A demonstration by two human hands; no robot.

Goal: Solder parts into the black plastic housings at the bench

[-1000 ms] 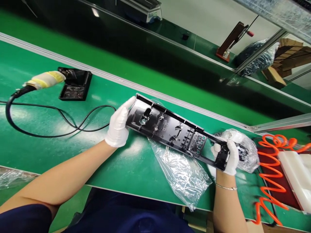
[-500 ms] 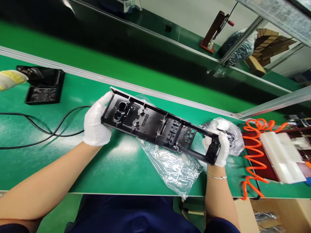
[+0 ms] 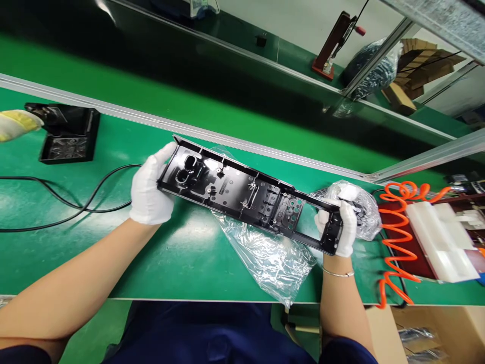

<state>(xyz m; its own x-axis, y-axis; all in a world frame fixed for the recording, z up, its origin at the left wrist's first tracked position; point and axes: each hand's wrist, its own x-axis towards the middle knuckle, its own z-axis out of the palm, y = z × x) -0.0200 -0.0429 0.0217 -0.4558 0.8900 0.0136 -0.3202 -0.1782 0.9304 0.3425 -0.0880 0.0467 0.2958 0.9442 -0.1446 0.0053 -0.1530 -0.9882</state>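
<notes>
A long black plastic housing (image 3: 235, 194) is held up over the bench, its ribbed inner side with screw posts facing me. My left hand (image 3: 151, 187), in a white glove, is closed around its left end. On the right end, beside the rectangular cut-out, my gloved right hand (image 3: 346, 230) grips the frame; some of its fingers show through the opening. Below the housing a clear plastic bag (image 3: 269, 263) lies on the green bench top (image 3: 182, 268). Just behind my right hand sits another clear bag (image 3: 369, 215) with white and black parts inside.
A black soldering-iron stand (image 3: 70, 136) with a yellow-and-white wrapped handle (image 3: 18, 125) is at the left, near a black cable (image 3: 87, 207). An orange coiled hose (image 3: 396, 237) and white blocks (image 3: 441, 242) lie at the right. A metal rail (image 3: 242, 159) runs behind; cardboard boxes (image 3: 439, 328) stand below.
The housing has tilted slightly in my hands, so light falls differently on its inner face. Both hands keep their grip on its ends.
</notes>
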